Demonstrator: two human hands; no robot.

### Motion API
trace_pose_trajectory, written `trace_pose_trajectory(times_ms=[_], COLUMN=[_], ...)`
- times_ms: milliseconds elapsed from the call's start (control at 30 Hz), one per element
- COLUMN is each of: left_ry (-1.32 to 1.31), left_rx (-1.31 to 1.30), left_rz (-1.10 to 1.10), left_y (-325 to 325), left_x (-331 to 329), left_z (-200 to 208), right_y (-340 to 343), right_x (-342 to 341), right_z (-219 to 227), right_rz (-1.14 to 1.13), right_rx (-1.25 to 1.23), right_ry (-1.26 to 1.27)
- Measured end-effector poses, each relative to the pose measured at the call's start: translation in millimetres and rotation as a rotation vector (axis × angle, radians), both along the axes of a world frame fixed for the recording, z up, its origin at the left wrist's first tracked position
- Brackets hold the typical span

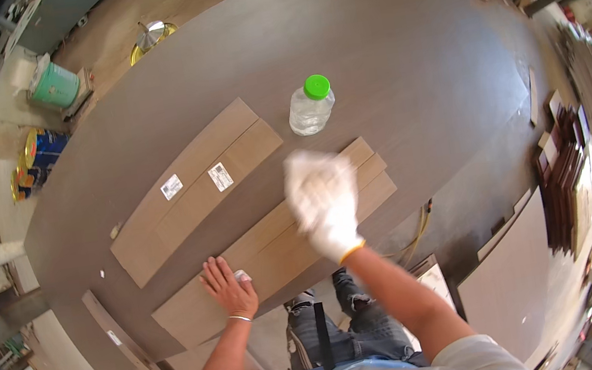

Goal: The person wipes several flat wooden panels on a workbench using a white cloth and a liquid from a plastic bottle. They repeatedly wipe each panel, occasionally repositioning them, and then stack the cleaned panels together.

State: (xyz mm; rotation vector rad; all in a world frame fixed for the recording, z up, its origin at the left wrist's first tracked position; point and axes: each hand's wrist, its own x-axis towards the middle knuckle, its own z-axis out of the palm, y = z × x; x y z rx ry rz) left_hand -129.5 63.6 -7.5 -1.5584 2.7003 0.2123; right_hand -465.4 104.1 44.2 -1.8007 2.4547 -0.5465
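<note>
My left hand point(232, 288) is bare and lies flat, fingers stretched out, on the left part of two narrow brown wood-grain boards point(276, 260) set side by side. A small white thing point(241, 276) shows by its thumb; I cannot tell whether it is a label. Over the right part of these boards is my right hand point(322, 196), in a white glove. Motion smears its fingers, so whether it holds a cloth is unclear. Beyond lies another pair of boards point(194, 188) with two white labels. A clear plastic jar point(311, 113) with a green lid stands past my right hand.
Everything rests on a large dark grey-brown panel point(397, 42). A thin curved strip point(115, 328) lies at its left near edge. Stacked boards point(564, 177) and a large panel point(510, 283) stand at right. A green bucket point(55, 84) and blue-yellow cans point(42, 152) are at far left.
</note>
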Motion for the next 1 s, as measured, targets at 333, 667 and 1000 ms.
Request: trace_pose_trajectory(times_ms=[333, 667, 1000], left_ry=[-0.049, -0.027, -0.018], left_rx=[0.008, 0.016, 0.027], left_rz=[-0.009, -0.004, 0.004], left_y=[2, 2, 3], left_x=[-4, -3, 1], left_z=[3, 2, 4], right_y=[44, 74, 56], right_x=[-51, -103, -109], right_z=[-20, -39, -45], right_rz=[-0.075, -0.170, -0.140], right_rx=[0.382, 0.272, 0.236], right_ry=[-0.212, 0.180, 0.227])
